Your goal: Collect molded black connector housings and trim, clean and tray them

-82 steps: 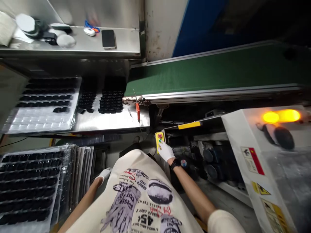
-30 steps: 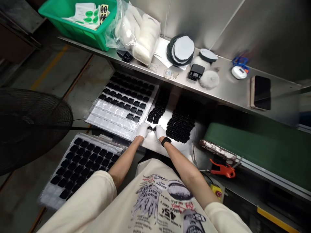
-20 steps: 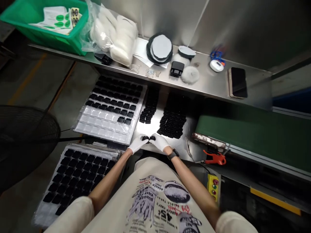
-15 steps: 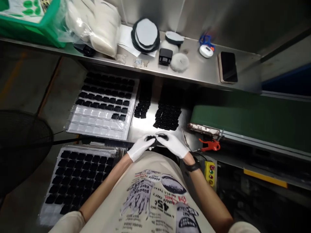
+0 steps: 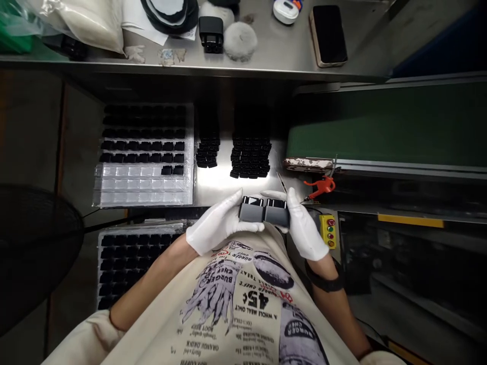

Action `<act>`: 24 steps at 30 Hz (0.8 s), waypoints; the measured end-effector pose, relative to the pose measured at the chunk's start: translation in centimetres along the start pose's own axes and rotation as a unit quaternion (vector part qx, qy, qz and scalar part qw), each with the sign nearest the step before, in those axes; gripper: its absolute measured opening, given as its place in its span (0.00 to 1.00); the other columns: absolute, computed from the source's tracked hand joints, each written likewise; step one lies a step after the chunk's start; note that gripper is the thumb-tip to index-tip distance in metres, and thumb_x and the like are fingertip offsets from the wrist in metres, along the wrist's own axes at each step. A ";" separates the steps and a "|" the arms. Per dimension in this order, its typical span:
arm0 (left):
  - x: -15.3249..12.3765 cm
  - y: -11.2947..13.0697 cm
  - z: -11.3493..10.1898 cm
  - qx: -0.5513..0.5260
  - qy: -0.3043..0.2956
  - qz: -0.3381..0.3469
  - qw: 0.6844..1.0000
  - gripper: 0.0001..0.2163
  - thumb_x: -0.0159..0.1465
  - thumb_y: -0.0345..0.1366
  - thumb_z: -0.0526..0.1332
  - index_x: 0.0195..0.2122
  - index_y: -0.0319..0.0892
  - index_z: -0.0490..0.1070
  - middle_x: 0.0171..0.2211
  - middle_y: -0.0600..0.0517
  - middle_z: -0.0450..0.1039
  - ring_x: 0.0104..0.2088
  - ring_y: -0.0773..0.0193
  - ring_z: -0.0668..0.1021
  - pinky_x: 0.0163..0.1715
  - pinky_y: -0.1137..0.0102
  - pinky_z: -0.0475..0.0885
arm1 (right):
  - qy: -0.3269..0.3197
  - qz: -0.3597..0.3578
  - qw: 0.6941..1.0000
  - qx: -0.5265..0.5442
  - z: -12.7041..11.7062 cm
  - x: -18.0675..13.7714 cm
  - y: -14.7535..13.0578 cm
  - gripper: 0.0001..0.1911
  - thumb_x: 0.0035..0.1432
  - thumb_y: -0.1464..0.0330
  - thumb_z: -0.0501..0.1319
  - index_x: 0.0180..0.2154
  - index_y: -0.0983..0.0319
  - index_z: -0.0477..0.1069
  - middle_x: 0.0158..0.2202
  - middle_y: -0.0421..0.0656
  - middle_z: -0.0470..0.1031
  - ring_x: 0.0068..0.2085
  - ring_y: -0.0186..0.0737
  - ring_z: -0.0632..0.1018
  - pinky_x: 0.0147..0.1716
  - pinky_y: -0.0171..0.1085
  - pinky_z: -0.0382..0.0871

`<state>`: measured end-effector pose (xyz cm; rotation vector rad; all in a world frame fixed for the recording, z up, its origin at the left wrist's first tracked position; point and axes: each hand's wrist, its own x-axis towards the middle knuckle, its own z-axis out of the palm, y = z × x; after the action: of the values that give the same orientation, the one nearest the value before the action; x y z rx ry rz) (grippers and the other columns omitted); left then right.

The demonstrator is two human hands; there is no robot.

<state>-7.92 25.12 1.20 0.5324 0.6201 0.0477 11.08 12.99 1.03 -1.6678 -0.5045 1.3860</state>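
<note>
Both my hands wear white gloves and are held in front of my body, at the near edge of the metal bench. My left hand (image 5: 222, 221) holds a black plastic housing (image 5: 251, 211) between thumb and fingers. A second black plastic housing (image 5: 276, 213) of the same shape is in my right hand (image 5: 304, 223). The two housings sit side by side, nearly touching, with their open ends away from me. Beyond them, rows of similar black parts (image 5: 250, 157) stand on the bench, with a narrower group (image 5: 207, 152) to their left.
A clear tray (image 5: 144, 197), partly filled with black parts, lies on the left; another filled tray (image 5: 133, 253) is lower. On the right are a green conveyor (image 5: 380, 126), an orange air gun (image 5: 321, 187) and a yellow button box (image 5: 327, 231). A shelf holds a phone (image 5: 329, 35).
My view has shifted down and closer to the bench. My hands have turned, so the two black housings now show their broad faces, where before my fingers mostly covered them.
</note>
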 end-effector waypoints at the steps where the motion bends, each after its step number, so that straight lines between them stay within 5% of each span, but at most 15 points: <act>1: -0.1 -0.1 0.1 -0.005 -0.001 -0.006 1.000 0.29 0.77 0.62 0.55 0.60 0.44 0.81 0.49 0.40 0.85 0.48 0.47 0.88 0.61 0.48 0.83 | 0.001 0.004 1.000 0.014 0.1 -0.2 0.1 0.41 0.74 0.33 0.48 0.57 0.55 0.84 0.37 0.46 0.81 0.27 0.39 0.71 0.21 0.38 0.61; 4: -0.3 -0.5 0.2 -0.016 0.010 -0.019 1.000 0.34 0.76 0.67 0.52 0.65 0.45 0.77 0.53 0.41 0.84 0.50 0.48 0.88 0.62 0.52 0.82 | 0.004 0.013 0.999 0.034 0.2 -0.6 0.5 0.44 0.73 0.31 0.47 0.57 0.57 0.84 0.29 0.44 0.75 0.25 0.38 0.70 0.22 0.39 0.65; 8: -0.5 -0.9 0.8 -0.019 0.033 -0.004 0.999 0.39 0.74 0.70 0.49 0.66 0.43 0.76 0.53 0.40 0.84 0.52 0.47 0.87 0.65 0.50 0.81 | -0.008 0.011 0.999 0.035 0.0 -0.7 1.2 0.46 0.72 0.30 0.45 0.60 0.55 0.82 0.31 0.44 0.77 0.26 0.38 0.72 0.24 0.39 0.69; 13: -0.5 -1.4 1.8 0.028 0.048 0.029 0.998 0.27 0.77 0.58 0.61 0.66 0.44 0.77 0.50 0.40 0.84 0.52 0.48 0.87 0.62 0.50 0.82 | -0.015 0.029 0.998 0.061 0.2 -1.1 1.6 0.46 0.71 0.30 0.46 0.66 0.54 0.78 0.26 0.43 0.75 0.25 0.38 0.74 0.19 0.37 0.65; 17: -0.5 -1.6 2.0 -0.021 0.027 0.038 0.999 0.37 0.76 0.66 0.52 0.69 0.40 0.74 0.46 0.39 0.85 0.48 0.50 0.88 0.62 0.49 0.81 | -0.019 0.029 0.994 0.099 0.7 -1.3 1.0 0.47 0.72 0.30 0.46 0.67 0.56 0.76 0.26 0.44 0.77 0.24 0.39 0.76 0.19 0.36 0.70; 21: -0.8 -1.4 1.8 -0.005 0.044 0.037 0.998 0.30 0.76 0.60 0.62 0.61 0.36 0.80 0.45 0.39 0.85 0.46 0.55 0.87 0.54 0.62 0.84 | -0.034 0.034 0.996 0.077 1.2 -1.2 0.0 0.40 0.65 0.43 0.73 0.68 0.58 0.74 0.28 0.41 0.80 0.24 0.36 0.77 0.20 0.34 0.72; 24: -1.0 -1.4 1.3 0.011 0.084 0.053 0.995 0.18 0.71 0.44 0.74 0.56 0.36 0.83 0.41 0.45 0.85 0.38 0.67 0.85 0.42 0.76 0.82 | -0.047 0.009 0.990 0.132 1.2 -1.1 -0.5 0.32 0.59 0.54 0.81 0.60 0.59 0.78 0.32 0.41 0.82 0.26 0.36 0.79 0.23 0.34 0.77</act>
<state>-8.18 23.09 1.98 0.5871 0.7574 0.1871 9.78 12.83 2.09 -1.4019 -0.3433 1.4813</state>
